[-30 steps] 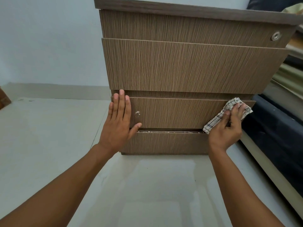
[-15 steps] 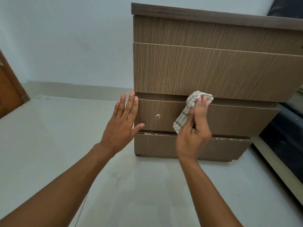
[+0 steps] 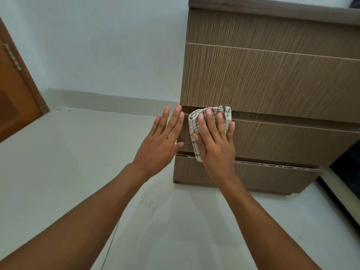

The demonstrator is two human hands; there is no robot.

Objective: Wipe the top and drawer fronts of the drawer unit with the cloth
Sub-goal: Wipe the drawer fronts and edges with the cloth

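Two hands: both are raised at the left end of the drawer unit (image 3: pixel 272 78), side by side and just apart.
Right hand (image 3: pixel 214 143): flat, fingers straight and slightly spread, with the palm pressing the cloth against the wood. It clutches nothing.
Cloth (image 3: pixel 194 123): a checked rag, folded, pinned under the right palm. Its top edge reaches the gap above the third drawer front (image 3: pixel 292 141) and its lower corner hangs to that front's bottom edge.
Left hand (image 3: pixel 157 145): released, fingers straight and together, holding nothing. It hovers at the unit's left corner, and whether the thumb touches the wood cannot be told.
Deciding relation: the cloth sits at the far left end of the third drawer front. That front's long axis runs level, away to the right, so the next stroke probably goes rightward.
Nearer hand: the right, already on the surface. The left looks placed to steady the unit.
Bottom drawer front (image 3: pixel 263 176): directly below the cloth, with a chipped upper edge.
Top (image 3: pixel 272 6): high above both hands, seen edge-on.
Surroundings: pale floor (image 3: pixel 87 162), an orange door (image 3: pixel 13 98) far left, and a light wall (image 3: pixel 97 45) behind.
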